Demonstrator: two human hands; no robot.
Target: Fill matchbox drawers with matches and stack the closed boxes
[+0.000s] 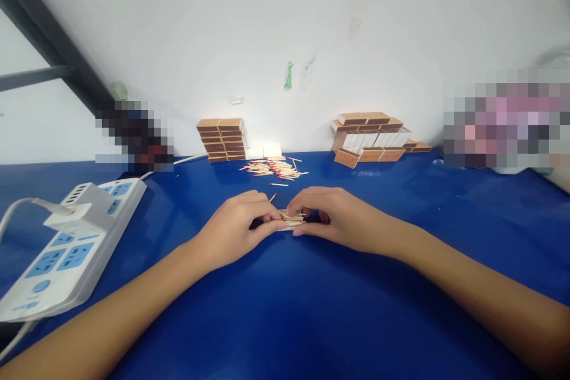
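Observation:
In front of me a small white matchbox tray (pixel 288 228) holding several wooden matches (pixel 293 219) lies between my two hands. My left hand (pixel 240 221) is closed on the tray's left end, thumb along the near side and fingers behind. My right hand (pixel 332 217) curls around the right part, its thumb at the near edge and its fingertips at the matches. Part of the tray is covered by these fingers. One loose match (pixel 273 197) sticks up just behind my left fingers. Farther back lies a loose pile of red-tipped matches (pixel 276 167).
Matchboxes (pixel 222 139) are stacked against the wall at left, and a larger matchbox stack (pixel 369 138) stands at right. White box pieces (pixel 267 152) sit behind the pile. A power strip (pixel 95 249) with a plugged-in charger (pixel 80 208) occupies the left of the blue table (pixel 285 309).

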